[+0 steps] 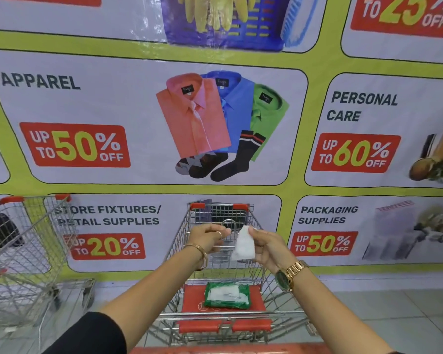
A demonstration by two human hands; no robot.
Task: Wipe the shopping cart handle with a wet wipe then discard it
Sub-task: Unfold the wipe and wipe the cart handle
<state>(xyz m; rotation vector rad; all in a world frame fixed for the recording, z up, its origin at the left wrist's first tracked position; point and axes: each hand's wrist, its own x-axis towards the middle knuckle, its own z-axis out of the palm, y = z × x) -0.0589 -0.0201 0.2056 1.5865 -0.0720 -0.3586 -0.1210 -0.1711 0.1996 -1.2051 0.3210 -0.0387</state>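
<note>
A wire shopping cart stands right in front of me. Its red handle runs along the bottom edge of the view. A green pack of wet wipes lies on the cart's red child-seat flap. Above the basket my right hand pinches the top corner of a white wet wipe, which hangs down partly unfolded. My left hand is level with it, just to the left, fingers pinched together with nothing visible in them. Both hands are well above the handle.
A second wire cart stands at the left with a dark bag inside. A large printed sale banner covers the wall straight behind the carts. Grey floor tiles show at the lower right.
</note>
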